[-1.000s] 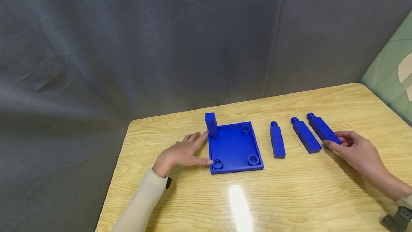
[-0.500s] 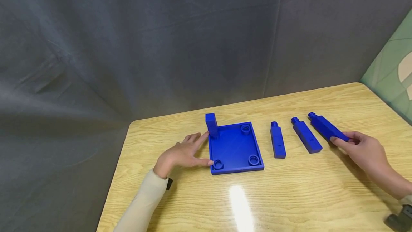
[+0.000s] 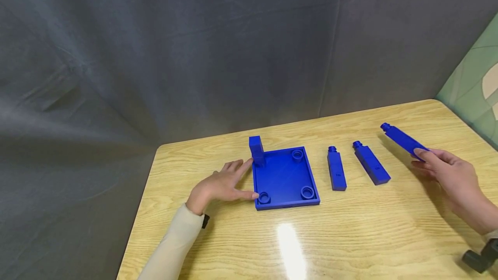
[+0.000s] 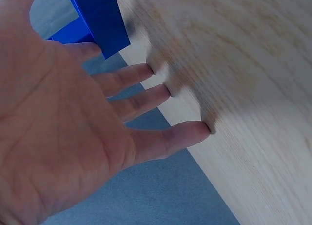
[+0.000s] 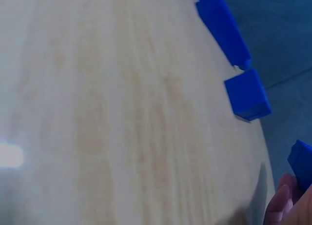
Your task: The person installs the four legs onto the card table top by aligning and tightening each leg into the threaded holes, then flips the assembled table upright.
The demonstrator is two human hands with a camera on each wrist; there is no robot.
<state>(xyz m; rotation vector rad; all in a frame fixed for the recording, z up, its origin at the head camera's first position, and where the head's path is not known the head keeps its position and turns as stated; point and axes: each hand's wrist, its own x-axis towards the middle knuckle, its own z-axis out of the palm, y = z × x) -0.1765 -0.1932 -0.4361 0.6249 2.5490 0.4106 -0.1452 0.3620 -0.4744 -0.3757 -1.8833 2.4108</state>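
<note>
My left hand (image 3: 218,187) lies with spread, straight fingers along the left side of a blue square tray (image 3: 281,176), thumb and index fingertip at its edge. One blue square post (image 3: 256,150) stands upright in the tray's back left corner; round threaded sockets (image 3: 307,192) sit in the other corners. At the right, my right hand (image 3: 453,174) pinches a blue post with a screw end (image 3: 404,139) by its plain end, raised above the table, screw end pointing back left. In the right wrist view, part of this held post (image 5: 302,164) shows at the right edge.
Two more blue posts lie on the wooden table (image 3: 350,237) between tray and right hand: one near the tray (image 3: 336,172), another (image 3: 372,165) to its right. A grey curtain (image 3: 241,55) hangs behind the table, and a green patterned surface (image 3: 472,81) stands at the right.
My right hand has lifted the rightmost post off the table and drawn it to the right. The left hand, the tray and the other posts stay in place.
</note>
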